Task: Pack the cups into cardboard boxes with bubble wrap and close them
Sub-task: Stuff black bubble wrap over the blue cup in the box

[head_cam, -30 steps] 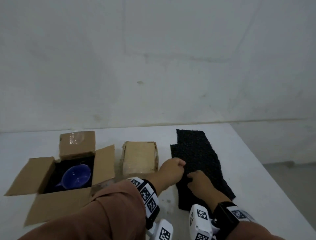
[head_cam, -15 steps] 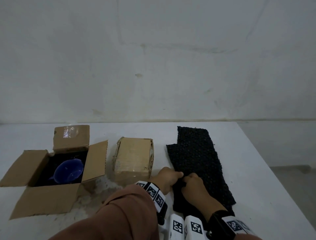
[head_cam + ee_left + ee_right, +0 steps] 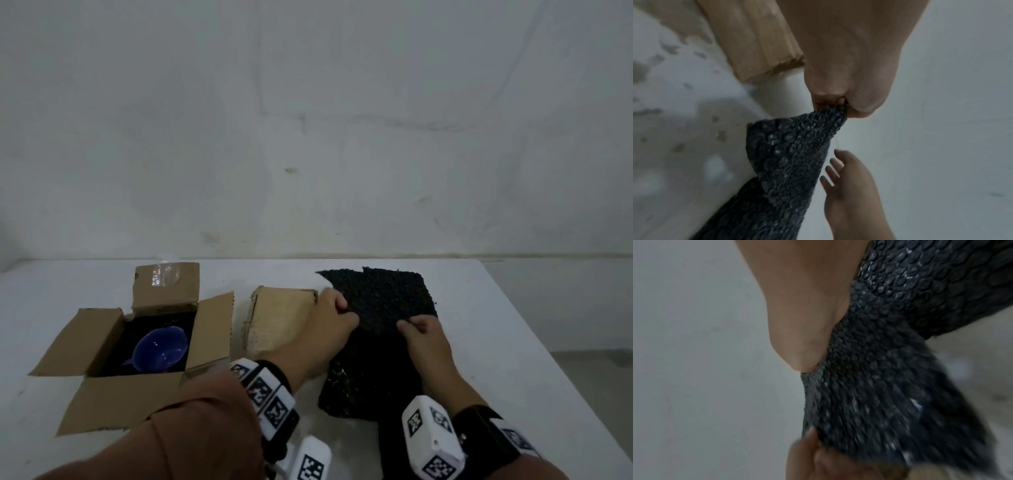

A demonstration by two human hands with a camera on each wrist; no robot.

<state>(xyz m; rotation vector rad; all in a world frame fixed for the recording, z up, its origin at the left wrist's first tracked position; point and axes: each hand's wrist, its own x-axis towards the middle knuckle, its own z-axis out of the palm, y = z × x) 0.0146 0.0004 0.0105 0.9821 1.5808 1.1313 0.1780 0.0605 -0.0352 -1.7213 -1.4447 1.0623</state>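
A black bubble wrap sheet [image 3: 380, 298] lies on the right of the white table [image 3: 507, 342], its near part raised. My left hand [image 3: 342, 306] pinches its left edge and my right hand [image 3: 406, 323] pinches it a little further right. The left wrist view shows the left hand [image 3: 834, 105] pinching a bunched corner of the wrap [image 3: 793, 154]. In the right wrist view the thumb presses onto the wrap [image 3: 890, 369]. A blue cup [image 3: 159, 349] lies in the open cardboard box [image 3: 102, 394] at the left, on black lining.
A closed cardboard box [image 3: 277, 318] stands between the open box and the wrap, right beside my left hand. The open box's flaps spread out to all sides. A wall rises behind the table, and the table's right edge drops to the floor.
Both hands have moved farther from me and apart, raising a layer of the bubble wrap off the pile. The boxes and the cup have stayed put.
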